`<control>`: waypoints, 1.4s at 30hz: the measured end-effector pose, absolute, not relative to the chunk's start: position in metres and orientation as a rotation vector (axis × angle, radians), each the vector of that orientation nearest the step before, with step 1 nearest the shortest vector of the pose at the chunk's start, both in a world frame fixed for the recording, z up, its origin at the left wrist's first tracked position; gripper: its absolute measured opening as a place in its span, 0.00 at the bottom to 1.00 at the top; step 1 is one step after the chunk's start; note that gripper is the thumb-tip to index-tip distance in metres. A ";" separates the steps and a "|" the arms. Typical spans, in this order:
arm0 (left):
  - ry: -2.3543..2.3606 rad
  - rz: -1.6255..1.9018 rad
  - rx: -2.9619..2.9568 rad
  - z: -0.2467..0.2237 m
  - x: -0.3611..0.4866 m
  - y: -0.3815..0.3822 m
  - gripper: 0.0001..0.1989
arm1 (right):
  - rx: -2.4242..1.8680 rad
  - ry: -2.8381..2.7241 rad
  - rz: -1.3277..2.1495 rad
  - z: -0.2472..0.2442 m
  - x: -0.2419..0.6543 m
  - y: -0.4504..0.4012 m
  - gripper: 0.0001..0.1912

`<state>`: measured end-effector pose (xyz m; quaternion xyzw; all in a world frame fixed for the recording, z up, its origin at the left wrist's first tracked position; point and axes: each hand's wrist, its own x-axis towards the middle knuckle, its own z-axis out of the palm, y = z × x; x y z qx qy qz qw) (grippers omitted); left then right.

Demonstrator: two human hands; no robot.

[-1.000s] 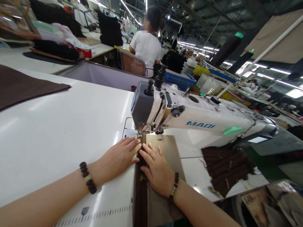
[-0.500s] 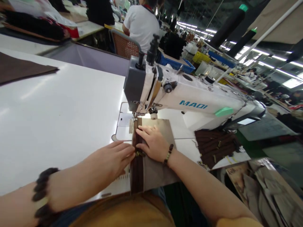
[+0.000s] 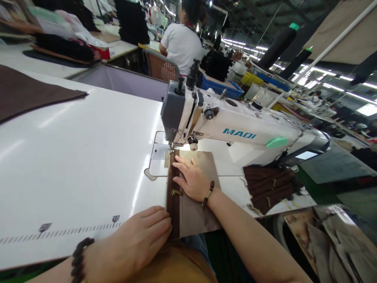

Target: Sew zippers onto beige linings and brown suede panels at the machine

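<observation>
Currently, the dark brown fabric strip with a zipper (image 3: 173,214) lies lengthwise before you, its far end at the metal presser foot (image 3: 172,147) of the white sewing machine (image 3: 215,125) with blue lettering. Beside it, on the right, lies the flat taupe panel (image 3: 191,218); both rest on the glossy white tabletop (image 3: 103,157), their near ends at its edge. Your right hand (image 3: 193,181) is open, palm down, fingers slightly spread over strip and panel. Your left hand (image 3: 138,239), well apart from it, has its fingers together at the strip's near end; whether they pinch it cannot be told. The brass-coloured zipper pull (image 3: 176,192) lies between your hands.

Progress, as judged from this arrangement: the far end is set at the foot, while nearly the whole visible length remains on your side of it, indicating an early stage. No seam can be made out. Whether the pile of dark brown zippered pieces (image 3: 265,184) at right is finished or waiting cannot be determined.
</observation>
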<state>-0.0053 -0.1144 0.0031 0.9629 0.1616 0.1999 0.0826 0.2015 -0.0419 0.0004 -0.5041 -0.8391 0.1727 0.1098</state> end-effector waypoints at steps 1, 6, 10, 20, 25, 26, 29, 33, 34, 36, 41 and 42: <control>0.495 0.585 2.873 0.003 -0.005 -0.115 0.13 | -1.482 -2.454 0.486 -0.001 0.201 -0.042 0.24; 0.523 0.541 2.874 0.003 -0.006 -0.115 0.11 | -1.461 -2.497 0.420 -0.006 0.201 -0.043 0.28; 0.513 0.477 2.868 0.001 -0.004 -0.115 0.10 | -1.477 -2.519 0.379 -0.008 0.202 -0.042 0.28; 0.996 0.656 2.903 0.030 -0.078 -0.078 0.11 | -1.474 -2.562 0.330 -0.017 0.202 -0.043 0.27; 2.391 0.492 2.596 0.057 -0.240 -0.041 0.16 | -1.428 -2.620 0.165 -0.035 0.209 -0.039 0.27; 2.464 0.475 2.550 0.055 -0.263 -0.039 0.18 | -1.401 -2.624 0.117 -0.039 0.212 -0.038 0.27; 2.535 0.452 2.446 0.038 -0.300 -0.037 0.20 | -1.310 -2.629 -0.029 -0.049 0.218 -0.034 0.26; 2.557 0.459 2.254 0.020 -0.308 -0.032 0.20 | -1.201 -2.647 -0.200 -0.057 0.223 -0.028 0.26; 2.557 0.468 2.194 0.020 -0.309 -0.030 0.19 | -1.182 -2.654 -0.231 -0.058 0.223 -0.027 0.26; 2.559 0.501 2.061 0.025 -0.312 -0.028 0.16 | -1.160 -2.675 -0.272 -0.057 0.222 -0.025 0.26; 2.583 0.755 1.677 0.064 -0.323 -0.029 0.20 | -1.124 -2.720 -0.345 -0.052 0.221 -0.025 0.25; 2.571 0.828 1.616 0.076 -0.324 -0.029 0.23 | -1.125 -2.724 -0.349 -0.052 0.221 -0.025 0.26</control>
